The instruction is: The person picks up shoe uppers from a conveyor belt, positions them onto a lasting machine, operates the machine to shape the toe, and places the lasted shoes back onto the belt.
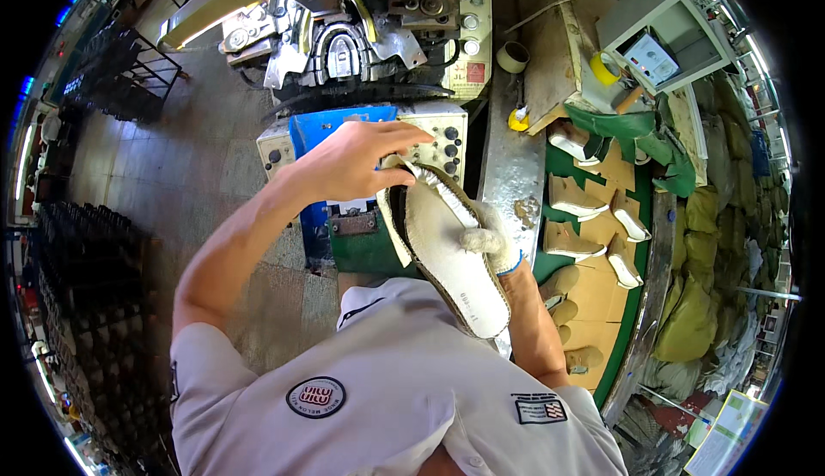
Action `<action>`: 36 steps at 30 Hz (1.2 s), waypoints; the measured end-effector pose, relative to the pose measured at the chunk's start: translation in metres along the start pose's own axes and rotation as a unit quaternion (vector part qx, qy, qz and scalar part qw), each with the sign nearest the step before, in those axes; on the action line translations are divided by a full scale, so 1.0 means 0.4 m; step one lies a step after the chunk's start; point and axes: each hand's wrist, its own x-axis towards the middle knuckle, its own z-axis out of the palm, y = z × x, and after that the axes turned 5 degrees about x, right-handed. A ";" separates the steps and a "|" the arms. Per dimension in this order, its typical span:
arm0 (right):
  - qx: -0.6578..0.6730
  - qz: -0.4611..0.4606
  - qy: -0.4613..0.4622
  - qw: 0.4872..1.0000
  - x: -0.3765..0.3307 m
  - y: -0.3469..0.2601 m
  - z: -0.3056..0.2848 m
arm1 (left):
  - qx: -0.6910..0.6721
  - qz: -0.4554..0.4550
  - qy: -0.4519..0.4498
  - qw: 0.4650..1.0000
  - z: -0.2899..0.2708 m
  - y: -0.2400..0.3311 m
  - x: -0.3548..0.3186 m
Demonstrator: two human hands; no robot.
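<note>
A: Where is the shoe (468, 291)?

B: Up in the air, in front of the person's chest, near a big machine (344, 59). Both hands are on it.

A: How do they hold it?

B: The right hand (492, 237) wears a white fuzzy glove. It is closed around the shoe's side, with the thumb across the flat, pale bottom. The rest of that hand is mostly hidden. The left hand (357, 162) is bare. Its thumb and fingers (411, 135) are part open at the far end, and the thumb touches the edge. I can't tell if it is squeezing.

A: Why hold it that way?

B: My guess is that bottom up lets the person see the pale part and its edge. The right hand seems to take the weight, so the left can feel the end.

A: Why are the tan shoes (574, 197) over there?

B: They sit on cardboard (606, 330) on the green desk (638, 314), by the right arm. Maybe that keeps them clean and easy to reach.

A: Is anything in a box?

B: Yes! The grey box (634, 14) is open on one side, with a white and blue thing (650, 59) inside. A yellow roll of tape (605, 69) is just beside it.

A: And the sacks (687, 326)?

B: They look fat, so I think they are full. I can't see what's in them.
</note>
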 end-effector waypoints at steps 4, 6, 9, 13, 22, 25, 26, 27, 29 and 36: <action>0.029 0.017 -0.034 0.999 0.008 0.016 0.001 | 0.110 0.123 -0.120 0.979 -0.038 0.012 0.014; 0.044 0.026 -0.054 0.997 0.010 0.021 -0.001 | 0.157 0.107 -0.198 0.962 -0.057 0.019 0.015; 0.077 0.045 -0.072 0.993 0.010 0.025 -0.003 | 0.342 0.257 -0.172 0.887 -0.059 0.042 -0.014; 0.086 0.074 -0.104 0.988 0.018 0.034 0.000 | 0.294 0.209 -0.194 0.912 -0.044 0.045 -0.020; 0.114 0.073 -0.141 0.981 0.022 0.069 -0.006 | -0.015 -0.114 -0.190 0.975 -0.058 0.049 0.027; 0.133 0.090 -0.169 0.973 0.031 0.084 -0.004 | -0.001 0.027 -0.196 0.980 -0.058 0.059 0.027; 0.137 0.098 -0.175 0.970 0.036 0.087 -0.004 | -0.006 0.048 -0.205 0.978 -0.058 0.062 0.025; 0.134 0.093 -0.165 0.973 0.036 0.090 -0.004 | -0.002 0.083 -0.248 0.965 -0.055 0.060 0.032; 0.118 0.090 -0.184 0.972 0.042 0.093 -0.004 | 0.027 0.137 -0.285 0.948 -0.049 0.057 0.037; 0.095 0.074 -0.252 0.960 0.057 0.111 -0.011 | 0.138 0.266 -0.269 0.915 -0.007 0.056 0.007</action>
